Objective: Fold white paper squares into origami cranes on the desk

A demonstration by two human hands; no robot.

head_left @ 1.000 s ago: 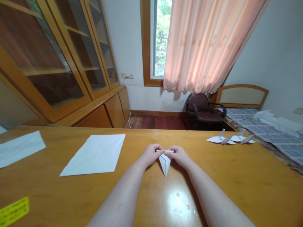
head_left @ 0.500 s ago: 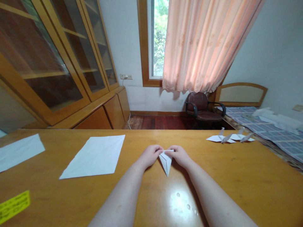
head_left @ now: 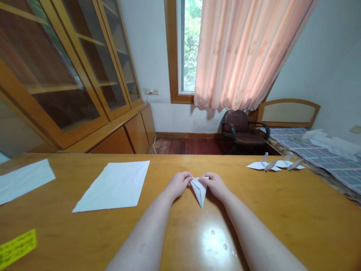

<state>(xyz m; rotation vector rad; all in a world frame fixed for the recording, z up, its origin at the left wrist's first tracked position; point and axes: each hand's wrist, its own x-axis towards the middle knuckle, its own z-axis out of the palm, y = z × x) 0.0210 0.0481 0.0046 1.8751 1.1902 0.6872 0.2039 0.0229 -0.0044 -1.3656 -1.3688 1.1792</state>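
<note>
Between my hands, near the far edge of the wooden table, is a small folded white paper, kite-shaped with its narrow tip pointing toward me. My left hand pinches its upper left corner. At the upper right corner my right hand grips it, the thumb lying over the top face. A crease or flap edge runs down the paper's middle. The fingers beneath the paper are hidden.
Flat white paper sheets lie to the left, one whole sheet and another at the frame edge. A yellow label is at lower left. Folded paper cranes stand at far right. Beyond are a chair and a bed.
The folded paper has turned slightly between my hands, its middle flap edge now lying differently. Both hands keep their grip, and the view has shifted a little.
</note>
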